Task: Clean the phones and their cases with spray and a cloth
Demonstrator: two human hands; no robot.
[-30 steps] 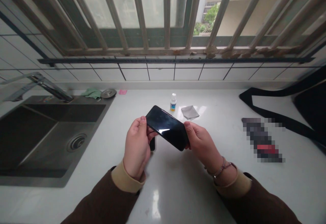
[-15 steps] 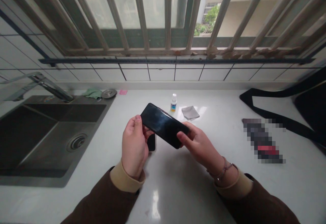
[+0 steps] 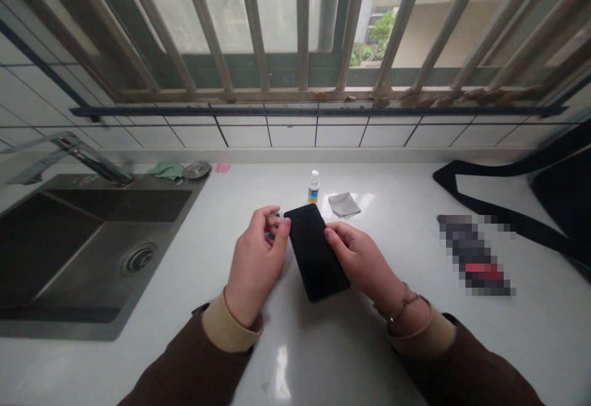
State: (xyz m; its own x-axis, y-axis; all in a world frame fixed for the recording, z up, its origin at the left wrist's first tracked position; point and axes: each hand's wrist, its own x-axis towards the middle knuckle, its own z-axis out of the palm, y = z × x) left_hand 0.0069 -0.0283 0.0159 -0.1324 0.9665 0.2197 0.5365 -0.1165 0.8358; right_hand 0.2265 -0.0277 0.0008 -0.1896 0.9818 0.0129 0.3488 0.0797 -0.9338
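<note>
Right hand grips black, slanted phone, underside hidden; left hand half-curled by its upper-left corner, contact unclear.

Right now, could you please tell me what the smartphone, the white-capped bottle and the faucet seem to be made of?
Smartphone: probably a glass front, going by its smooth, evenly black face; the back is hidden.
White-capped bottle: likely smooth plastic, judging by its opaque white cap.
Faucet: polished metal, perhaps chrome-plated, since bright mirror-like streaks run along it.
</note>
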